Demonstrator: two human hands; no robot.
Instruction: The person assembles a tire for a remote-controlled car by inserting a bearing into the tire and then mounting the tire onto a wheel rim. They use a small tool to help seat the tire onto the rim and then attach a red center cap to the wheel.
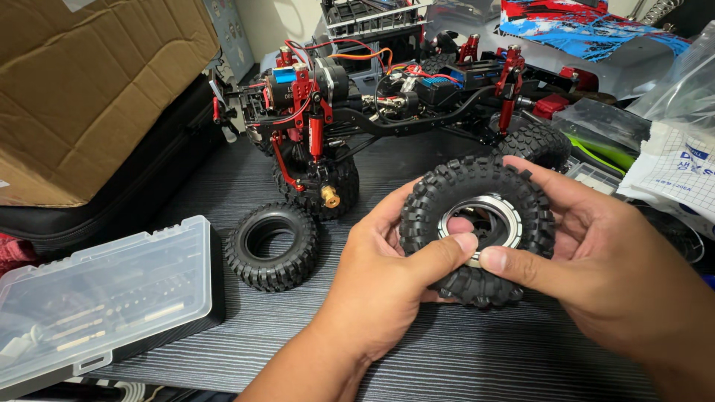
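Both hands are wrapped around a knobby black tire point(477, 227) that sits on a wheel with a silver bead ring point(484, 223), held up off the dark wood-grain surface point(447, 350) right in front of the camera. Left hand point(387, 275) cups it from the left with the thumb pressed on the ring's lower edge; right hand point(596, 260) cradles the right side and back, thumb meeting the other one at the bottom of the ring. So both are closed on the same wheel, nothing else in them.

Handling-wise, I'd guess it's light but not flimsy. The rubber looks soft and squishy, with chunky lugs that give loads of grip, so slipping isn't really a worry. The ring and hub look rigid, and that shiny ring is probably the slick bit. Best spot to hold seems to be the tread around the outside, thumbs on the ring for pushing, pretty much as it is now. Squeeze the sidewall too hard and the rubber would likely just fold in.

Around it: a bare tire with no wheel point(272, 246) lies flat on the surface to the left, the crawler chassis with red links and shocks point(387, 97) stands behind, and one of its axles shows a bare brass hex point(331, 197). A clear plastic parts box point(104, 290) sits closed at lower left, a cardboard box point(89, 82) top left, and plastic bags point(670, 149) on the right.
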